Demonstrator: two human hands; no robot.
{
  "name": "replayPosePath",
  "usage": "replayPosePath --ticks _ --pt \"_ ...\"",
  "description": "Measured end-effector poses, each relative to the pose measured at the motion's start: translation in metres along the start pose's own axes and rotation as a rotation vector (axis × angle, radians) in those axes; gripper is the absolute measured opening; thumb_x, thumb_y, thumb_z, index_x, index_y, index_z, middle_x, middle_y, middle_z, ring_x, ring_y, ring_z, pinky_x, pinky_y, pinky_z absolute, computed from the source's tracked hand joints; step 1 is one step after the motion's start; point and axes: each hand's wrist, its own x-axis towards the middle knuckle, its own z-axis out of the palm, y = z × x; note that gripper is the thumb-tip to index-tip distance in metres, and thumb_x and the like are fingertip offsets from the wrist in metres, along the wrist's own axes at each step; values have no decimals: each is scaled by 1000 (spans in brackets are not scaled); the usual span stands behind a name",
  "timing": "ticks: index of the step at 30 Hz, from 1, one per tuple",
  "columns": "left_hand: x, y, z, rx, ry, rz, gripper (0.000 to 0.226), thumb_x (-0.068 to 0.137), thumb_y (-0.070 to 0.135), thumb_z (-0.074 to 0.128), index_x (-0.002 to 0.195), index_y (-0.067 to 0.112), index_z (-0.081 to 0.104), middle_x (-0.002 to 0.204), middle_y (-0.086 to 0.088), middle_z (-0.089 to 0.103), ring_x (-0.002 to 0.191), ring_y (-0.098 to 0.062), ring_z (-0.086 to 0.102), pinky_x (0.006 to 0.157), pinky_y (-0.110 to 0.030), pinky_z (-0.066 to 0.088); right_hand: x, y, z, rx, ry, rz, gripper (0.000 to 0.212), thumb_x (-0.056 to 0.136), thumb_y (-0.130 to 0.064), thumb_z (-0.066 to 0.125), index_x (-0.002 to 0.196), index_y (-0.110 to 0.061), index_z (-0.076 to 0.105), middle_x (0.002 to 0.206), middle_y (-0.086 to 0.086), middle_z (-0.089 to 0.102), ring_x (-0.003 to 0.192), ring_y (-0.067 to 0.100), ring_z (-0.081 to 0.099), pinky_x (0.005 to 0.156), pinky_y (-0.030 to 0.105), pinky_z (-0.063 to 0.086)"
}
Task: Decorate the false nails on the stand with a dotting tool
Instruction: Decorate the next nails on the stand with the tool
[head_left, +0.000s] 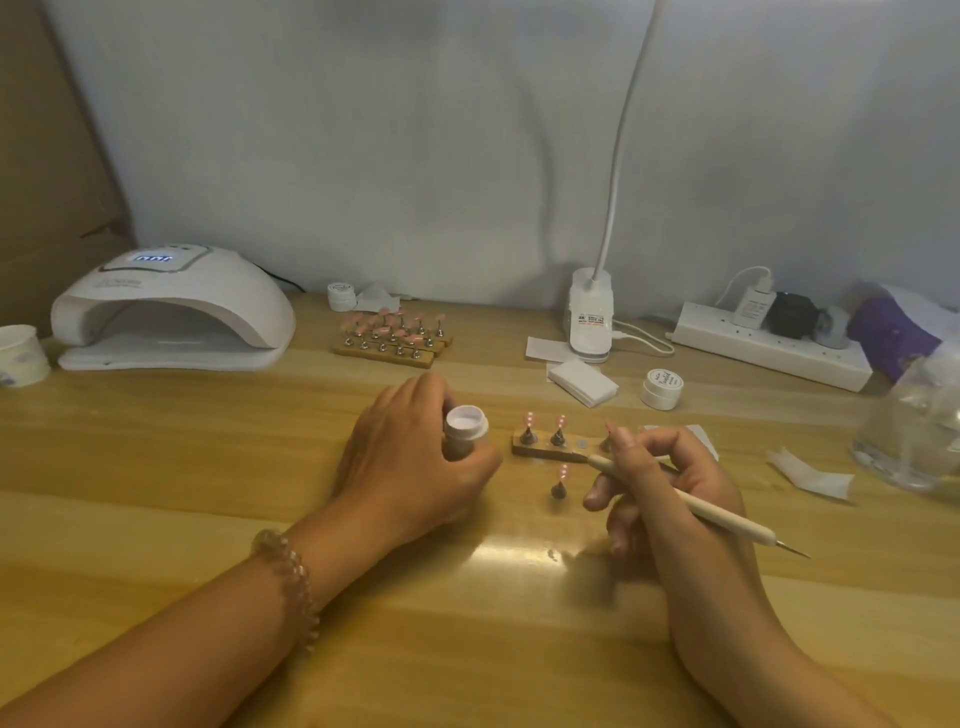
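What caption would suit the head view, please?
Left hand holds a small white-topped jar; right hand grips a cream dotting tool by the wooden nail stand.

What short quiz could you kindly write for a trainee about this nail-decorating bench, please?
1. True or false: the dotting tool is in the left hand.
2. How many nail holders stand on the table just off the near wooden stand? A none, B one, C three.
3. In a few words: what does the left hand grip?

Key
1. False: the right hand holds it, pen-style.
2. B: one loose holder, on the person's side of the stand.
3. A small white-topped pot.
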Motion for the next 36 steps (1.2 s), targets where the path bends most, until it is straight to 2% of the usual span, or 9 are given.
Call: replayPosePath --ticks 8,13,15,18,20,23,28,31,36 --pt "2 -6 4 122 -22 -114 29 81 44 60 99 25 48 101 8 54 99 -18 49 84 -34 36 0 0 -3 -31 -17 14 24 86 -37 66 87 -13 61 65 4 68 41 10 50 38 20 40" --pt "1 -4 2 132 -47 -119 45 81 43 62 120 24 51 114 7 52 110 -18 47 89 -31 34 0 1 -4 -23 -27 -3 23 86 -32 71 84 -13 58 60 2 63 44 10 48 39 19 39" --pt "-1 2 -1 134 30 -61 48 79 38 66 121 20 50 113 4 49 107 -19 46 88 -30 34 1 3 -5 -23 -7 -18 22 87 -28 71 84 -13 56 59 2 62 45 9 48 40 19 39" --pt "-10 20 -7 134 134 186 33 77 31 67 103 18 51 95 5 46 87 -16 45 72 -25 34 5 5 -7 -18 46 -46 22 91 -24 69 85 -15 50 57 1 61 43 8 47 40 18 39" --pt "-19 33 -6 108 34 260 25 79 37 62 96 26 47 88 11 45 79 -11 43 62 -18 29 7 7 -8 -1 74 -50 24 92 -23 68 81 -17 48 55 0 59 41 8 45 39 17 37" --pt "-29 40 4 34 -150 227 19 85 46 58 94 36 44 90 16 48 83 -4 42 59 -15 29 9 8 -9 1 70 -38 26 93 -23 67 79 -16 46 53 0 58 39 8 44 38 16 35" --pt "-26 39 9 -26 -209 180 18 87 49 58 99 37 52 96 18 52 85 -1 48 64 -19 36 8 9 -7 -48 41 -25 24 93 -25 66 80 -15 49 56 4 63 40 10 49 39 18 39" --pt "-19 37 10 -94 -267 136 19 86 48 63 102 39 58 96 21 56 80 10 49 61 -17 33 7 8 -5 -68 19 -7 22 93 -28 66 84 -14 52 61 6 67 42 12 52 41 24 42" --pt "-15 35 13 -249 -274 91 6 85 42 70 89 40 66 87 25 60 69 18 49 61 -20 33 8 5 -6 -121 47 -12 20 89 -32 70 89 -17 57 69 4 70 49 11 57 46 30 48"
